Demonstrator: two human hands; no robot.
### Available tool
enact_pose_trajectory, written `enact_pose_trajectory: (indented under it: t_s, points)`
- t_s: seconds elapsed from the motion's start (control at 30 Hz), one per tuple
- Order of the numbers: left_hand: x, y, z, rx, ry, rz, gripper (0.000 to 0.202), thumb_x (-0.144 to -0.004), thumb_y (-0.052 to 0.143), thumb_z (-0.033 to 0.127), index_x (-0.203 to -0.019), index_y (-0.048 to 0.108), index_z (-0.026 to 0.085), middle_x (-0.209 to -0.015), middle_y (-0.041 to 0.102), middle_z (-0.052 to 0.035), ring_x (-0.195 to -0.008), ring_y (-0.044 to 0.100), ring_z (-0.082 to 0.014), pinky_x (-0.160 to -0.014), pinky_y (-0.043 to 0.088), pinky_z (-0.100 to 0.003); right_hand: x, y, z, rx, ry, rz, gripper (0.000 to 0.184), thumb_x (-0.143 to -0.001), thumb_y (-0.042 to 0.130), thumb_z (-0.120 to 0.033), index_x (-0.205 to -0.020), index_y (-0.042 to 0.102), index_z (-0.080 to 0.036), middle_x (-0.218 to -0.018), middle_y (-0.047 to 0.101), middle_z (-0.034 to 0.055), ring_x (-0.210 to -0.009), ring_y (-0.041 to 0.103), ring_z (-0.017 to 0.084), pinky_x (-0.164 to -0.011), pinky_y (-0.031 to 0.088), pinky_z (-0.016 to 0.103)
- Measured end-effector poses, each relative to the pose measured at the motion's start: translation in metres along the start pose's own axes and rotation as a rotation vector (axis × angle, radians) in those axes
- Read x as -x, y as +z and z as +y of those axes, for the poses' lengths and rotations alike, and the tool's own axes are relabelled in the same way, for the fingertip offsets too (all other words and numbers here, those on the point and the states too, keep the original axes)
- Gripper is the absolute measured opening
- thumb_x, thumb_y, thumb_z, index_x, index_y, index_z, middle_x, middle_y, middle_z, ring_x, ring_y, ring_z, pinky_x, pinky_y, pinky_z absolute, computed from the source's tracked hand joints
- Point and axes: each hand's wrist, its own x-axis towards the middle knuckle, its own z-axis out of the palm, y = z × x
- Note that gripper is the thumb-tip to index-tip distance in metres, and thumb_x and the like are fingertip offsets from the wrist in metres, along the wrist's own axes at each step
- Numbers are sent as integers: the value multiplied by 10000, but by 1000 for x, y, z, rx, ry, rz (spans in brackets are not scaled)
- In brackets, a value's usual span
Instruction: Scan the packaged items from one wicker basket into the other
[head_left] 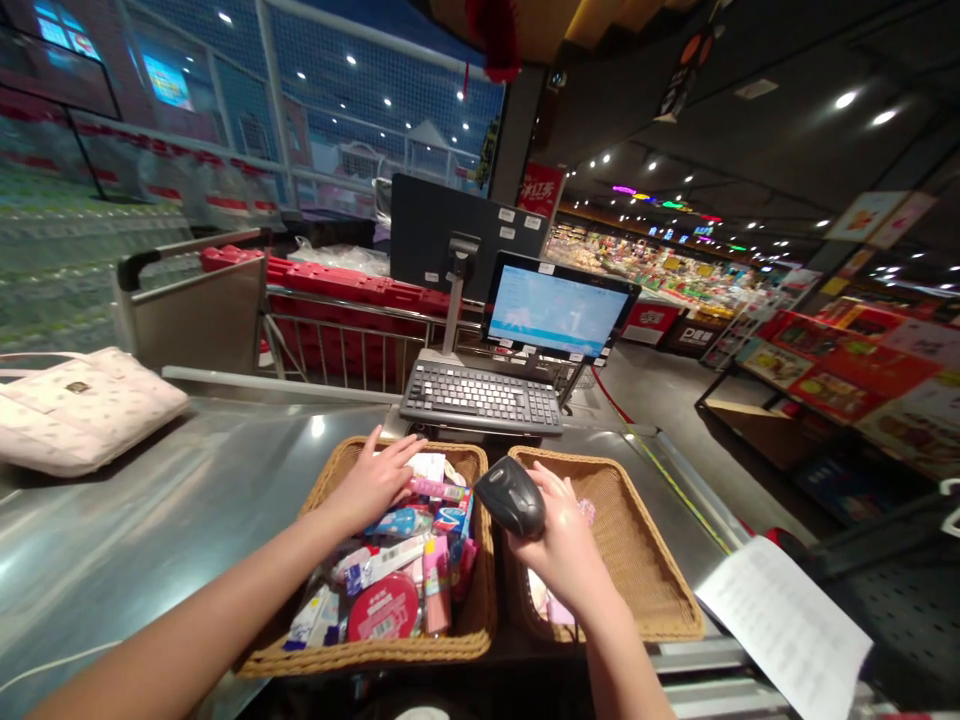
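My left hand is over the left wicker basket, fingers stretched out and apart, its thumb side beside a pink packet with a barcode. I cannot tell whether it touches the packet. Packaged goods fill this basket, among them a round red tub, a pink-labelled pack and a blue-and-white packet. My right hand is wrapped round a black barcode scanner, held above the near left part of the right wicker basket. A few small pinkish items lie there, partly hidden by that hand.
A keyboard and a lit screen stand behind the baskets, with a dark monitor back beyond. On the metal counter at left sits a pale handbag. A printed sheet lies at right.
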Motion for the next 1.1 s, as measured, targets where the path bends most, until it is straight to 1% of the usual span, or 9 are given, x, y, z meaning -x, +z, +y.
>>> enact_pose_trajectory:
  t_s: [0.2,0.3,0.4,0.5,0.63,0.8,0.97,1.03,1.1]
  points:
    - [0,2,4,28,-53,-91,114,-861,604,197,-778,680,182,-1412,549,-133,-1328,489,-290,-1157,66,-661,3,4,4,-12,3,-39,396,-680,612,-118,-1052,683,-234,-1212,634,81,-1320,465,339,-1132,258,627]
    - [-4,2,6,9,-80,-121,89,-850,617,208,-821,694,177,-1415,538,-164,-1335,477,-320,-1139,123,-676,5,4,8,-24,-14,-30,389,-673,610,-104,-1031,689,-232,-1190,648,82,-1271,512,323,-1133,289,596]
    - [-15,3,11,9,-71,-107,120,-863,618,267,-891,696,180,-1445,502,-176,-1351,454,-334,-1129,150,-680,10,1,19,-32,-19,-20,392,-669,609,-97,-1028,690,-232,-1188,653,81,-1223,554,306,-1128,332,557]
    - [-32,4,23,34,-23,-93,162,-889,596,314,-916,689,184,-1467,474,-178,-1370,429,-338,-1124,160,-684,20,-7,35,-27,7,27,451,-679,608,-113,-1113,660,-222,-1219,642,89,-1256,534,307,-1128,342,541]
    - [-63,6,50,96,66,-53,195,-907,570,315,-1027,676,203,-1484,458,-163,-1391,401,-327,-1134,144,-677,36,-29,59,22,101,120,531,-691,624,-154,-1219,594,-200,-1275,617,117,-1320,479,334,-1134,321,573]
    - [-106,20,97,202,180,-44,189,-895,573,296,-1032,679,220,-1508,433,-133,-1424,347,-316,-1156,132,-649,53,-69,88,130,151,235,524,-726,600,-196,-1249,572,-195,-1324,588,122,-1346,454,333,-1162,271,574]
    - [-146,49,149,255,272,-85,227,-847,644,356,-1015,691,211,-1497,439,-155,-1435,311,-336,-1152,140,-658,65,-95,112,189,196,323,477,-751,592,-240,-1225,580,-194,-1286,606,129,-1345,451,352,-1132,292,621]
    - [-159,65,168,268,300,-142,220,-833,654,356,-982,700,200,-1488,447,-170,-1433,310,-348,-1140,156,-667,68,-101,121,191,211,329,486,-742,599,-237,-1227,573,-200,-1288,605,127,-1345,452,346,-1134,299,613]
    - [-170,84,184,285,352,-221,171,-837,637,305,-954,711,203,-1476,466,-159,-1423,331,-345,-1131,179,-662,69,-104,131,192,229,323,508,-732,599,-223,-1238,559,-194,-1297,601,130,-1349,452,343,-1147,281,610]
